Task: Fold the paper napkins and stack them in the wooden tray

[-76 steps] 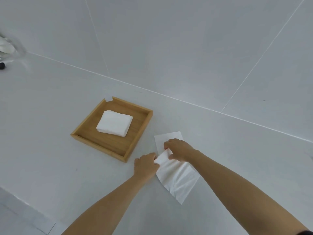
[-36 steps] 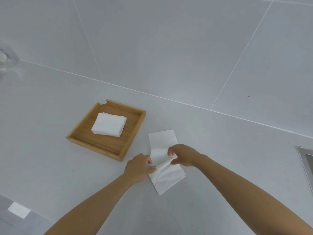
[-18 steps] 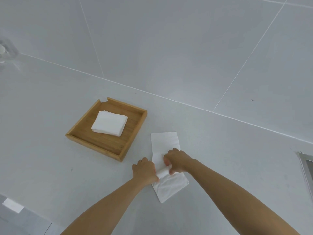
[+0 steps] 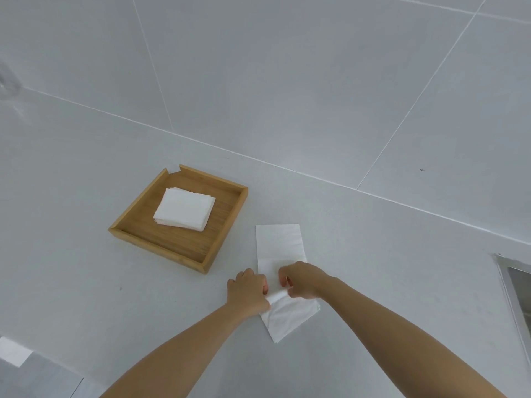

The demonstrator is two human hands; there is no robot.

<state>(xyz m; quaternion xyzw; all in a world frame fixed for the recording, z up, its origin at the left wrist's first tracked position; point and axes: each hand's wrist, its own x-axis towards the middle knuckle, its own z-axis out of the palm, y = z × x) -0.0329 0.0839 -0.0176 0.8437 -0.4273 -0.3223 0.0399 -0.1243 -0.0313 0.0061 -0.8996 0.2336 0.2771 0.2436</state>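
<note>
— On the white counter (image 4: 86,282), just right of the wooden tray (image 4: 161,248), lies the long napkin (image 4: 278,245). Both hands meet at its middle: left hand (image 4: 248,293) curled shut, right hand (image 4: 304,280) pinching, each holding a raised ridge of paper.

— What might spoil it?

— Thin paper. If the hands pull unevenly, I'd expect a crooked crease, edges that miss each other, perhaps a tear.

— And compared with half a second ago?

— The hands sit slightly apart now, the pinched ridge showing between them; the stack (image 4: 184,209) in the tray is unchanged, and the near end remains flat
</note>
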